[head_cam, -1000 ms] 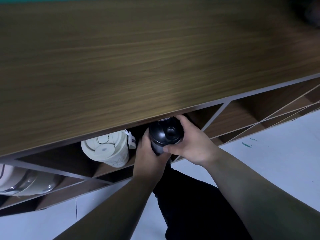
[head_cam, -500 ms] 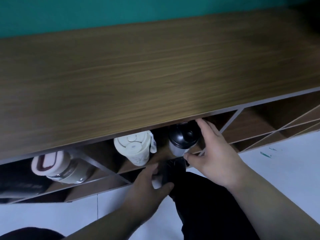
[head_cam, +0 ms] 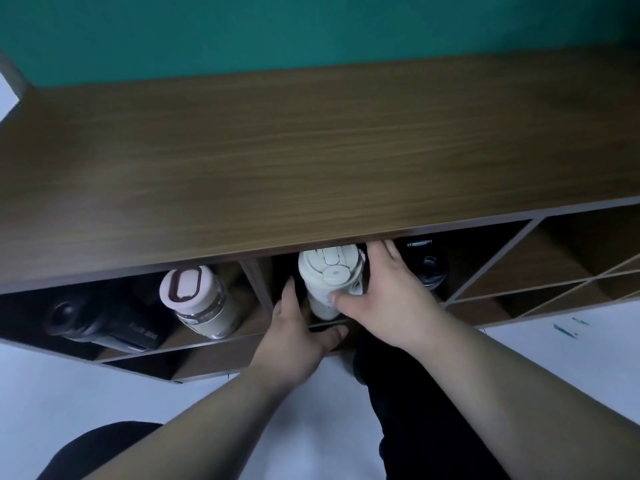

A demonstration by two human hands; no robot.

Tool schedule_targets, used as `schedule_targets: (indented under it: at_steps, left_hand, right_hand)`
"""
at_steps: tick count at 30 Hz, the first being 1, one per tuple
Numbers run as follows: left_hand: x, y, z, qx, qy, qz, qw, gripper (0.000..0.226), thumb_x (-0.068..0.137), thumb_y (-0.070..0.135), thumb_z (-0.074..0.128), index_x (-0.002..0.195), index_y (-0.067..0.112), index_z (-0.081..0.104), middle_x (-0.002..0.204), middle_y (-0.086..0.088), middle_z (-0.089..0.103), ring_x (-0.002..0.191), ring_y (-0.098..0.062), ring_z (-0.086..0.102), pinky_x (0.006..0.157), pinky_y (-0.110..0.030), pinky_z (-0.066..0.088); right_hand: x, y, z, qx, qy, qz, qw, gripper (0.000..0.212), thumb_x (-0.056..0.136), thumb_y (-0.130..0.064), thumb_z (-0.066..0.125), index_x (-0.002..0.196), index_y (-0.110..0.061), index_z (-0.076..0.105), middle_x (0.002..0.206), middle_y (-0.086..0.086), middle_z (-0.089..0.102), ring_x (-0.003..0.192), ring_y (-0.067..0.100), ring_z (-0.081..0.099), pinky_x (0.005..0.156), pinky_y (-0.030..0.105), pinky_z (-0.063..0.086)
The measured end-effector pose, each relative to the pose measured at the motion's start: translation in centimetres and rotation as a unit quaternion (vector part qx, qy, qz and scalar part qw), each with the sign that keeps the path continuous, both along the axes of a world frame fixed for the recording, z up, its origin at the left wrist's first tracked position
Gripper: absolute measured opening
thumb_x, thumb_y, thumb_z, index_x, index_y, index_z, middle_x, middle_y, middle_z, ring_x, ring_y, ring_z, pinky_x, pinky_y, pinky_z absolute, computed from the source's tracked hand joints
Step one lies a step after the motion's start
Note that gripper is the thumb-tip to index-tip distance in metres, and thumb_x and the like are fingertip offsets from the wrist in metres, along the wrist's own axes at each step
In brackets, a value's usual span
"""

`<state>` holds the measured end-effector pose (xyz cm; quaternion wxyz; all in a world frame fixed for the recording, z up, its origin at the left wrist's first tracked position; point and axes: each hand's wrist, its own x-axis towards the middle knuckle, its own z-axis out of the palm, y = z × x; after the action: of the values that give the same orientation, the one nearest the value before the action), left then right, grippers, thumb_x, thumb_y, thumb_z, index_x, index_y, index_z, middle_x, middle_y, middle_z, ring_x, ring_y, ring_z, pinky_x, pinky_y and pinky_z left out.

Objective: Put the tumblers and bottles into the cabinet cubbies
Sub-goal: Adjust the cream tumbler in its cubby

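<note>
A white tumbler (head_cam: 329, 275) with a cream lid stands in the middle cubby of the wooden cabinet (head_cam: 311, 161). My right hand (head_cam: 391, 303) wraps its right side, thumb pressed on its front. My left hand (head_cam: 294, 334) is spread just left of and below the tumbler, thumb on the shelf edge, holding nothing. To the right of my right hand, a black bottle (head_cam: 428, 268) stands in the same cubby, partly hidden by the hand. In the left cubby stand a glass bottle with a pink lid (head_cam: 199, 299) and a black bottle (head_cam: 104, 322).
Diagonal dividers form further cubbies at the right (head_cam: 540, 271) and a lower row (head_cam: 214, 358). The cabinet top overhangs the cubby openings. A teal wall (head_cam: 311, 29) is behind, white floor (head_cam: 554, 348) below, and my dark-clothed legs (head_cam: 415, 410) are close to the cabinet.
Both hands let go of the black bottle, which now stands in the cubby. My right hand moved left onto the white tumbler. The left hand dropped, then rose beside the tumbler.
</note>
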<state>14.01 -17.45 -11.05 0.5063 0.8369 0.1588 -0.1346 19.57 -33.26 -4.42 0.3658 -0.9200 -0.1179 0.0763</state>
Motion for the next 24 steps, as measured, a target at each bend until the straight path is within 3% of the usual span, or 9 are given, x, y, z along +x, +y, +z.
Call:
schedule_targets:
  at_steps: [6, 12, 24]
  left_hand:
    - [1.9, -0.1, 0.4, -0.011, -0.029, 0.037, 0.999, 0.097, 0.076, 0.039, 0.087, 0.155, 0.041, 0.031, 0.144, 0.009, 0.060, 0.133, -0.015, 0.057, 0.108, -0.035, 0.048]
    - [2.5, -0.2, 0.8, -0.028, -0.030, 0.040, 0.998, 0.076, 0.087, 0.036, 0.079, 0.152, 0.040, 0.040, 0.122, 0.018, 0.062, 0.113, -0.010, 0.060, 0.092, -0.025, 0.043]
    - [2.5, -0.4, 0.1, -0.005, -0.056, 0.036, 0.998, 0.070, 0.090, 0.038, 0.074, 0.152, 0.040, 0.041, 0.136, 0.012, 0.067, 0.124, -0.015, 0.063, 0.095, -0.027, 0.047]
  right_hand:
    - [1.0, 1.1, -0.8, -0.004, 0.046, -0.021, 0.999, 0.083, 0.063, -0.043, 0.082, 0.135, -0.026, 0.043, 0.132, -0.009, 0.047, 0.125, 0.007, 0.046, 0.091, 0.021, 0.036]
    - [1.4, 1.3, -1.5, 0.027, 0.087, -0.032, 0.995, 0.078, 0.062, -0.044, 0.081, 0.131, -0.031, 0.047, 0.128, -0.012, 0.053, 0.117, 0.007, 0.054, 0.096, 0.027, 0.045]
    - [2.0, 1.2, -2.2, 0.041, 0.090, -0.025, 0.995, 0.082, 0.054, -0.052, 0.076, 0.130, -0.034, 0.050, 0.126, -0.013, 0.059, 0.115, 0.004, 0.057, 0.099, 0.032, 0.047]
